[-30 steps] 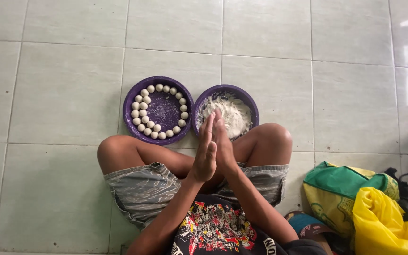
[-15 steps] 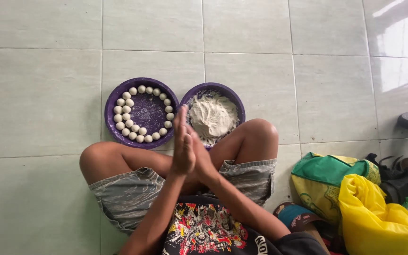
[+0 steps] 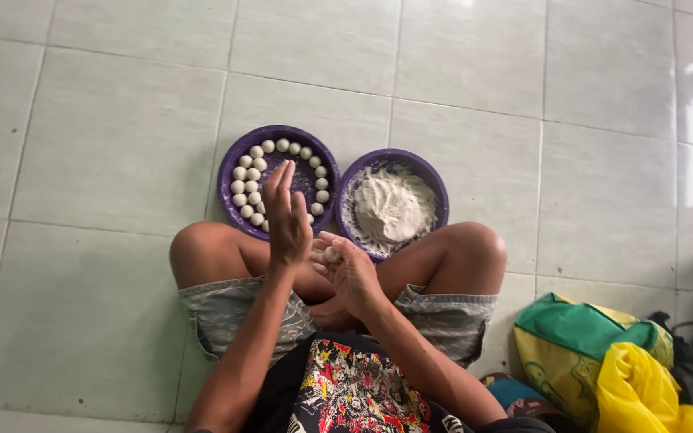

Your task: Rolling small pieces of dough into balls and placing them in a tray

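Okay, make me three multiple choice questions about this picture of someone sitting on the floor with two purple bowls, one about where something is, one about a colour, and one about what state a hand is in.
1. Where does the small white ball lie?
A. on the right hand's palm
B. on the floor tiles
C. in the bowl of dough

2. What colour is the bowl of balls?
A. green
B. purple
C. yellow

3. How is the left hand held?
A. clenched in a fist
B. flat on the floor
C. open, fingers straight, raised off the right hand

Answers:
1 A, the ball rests on the upturned right hand, in front of the bowl of dough.
2 B, its rim and inside are purple, like the other bowl's.
3 C, the fingers stretch out over the bowl of balls, and a gap shows between the two palms.
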